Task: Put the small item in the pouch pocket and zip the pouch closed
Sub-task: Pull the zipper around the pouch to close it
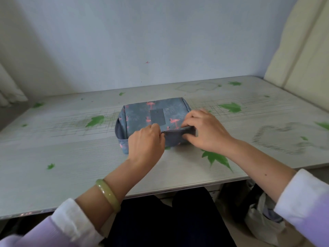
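Observation:
A blue-grey fabric pouch (142, 114) with pink flamingo print and a grey patch lies in the middle of the table (71, 157). Its near front flap (173, 139) is plain grey-blue. My left hand (145, 145) is closed at the flap's left end, fingertips pinched on what looks like the zipper pull. My right hand (204, 131) grips the flap's right end, thumb under and fingers over the top edge. The small item is not visible. I cannot tell how far the zipper is closed.
The table is whitish with green leaf prints, set against a pale wall. A cream padded panel (302, 50) leans at the right. A green bangle (107, 194) sits on my left wrist. A bag (263, 216) lies below the table's right side.

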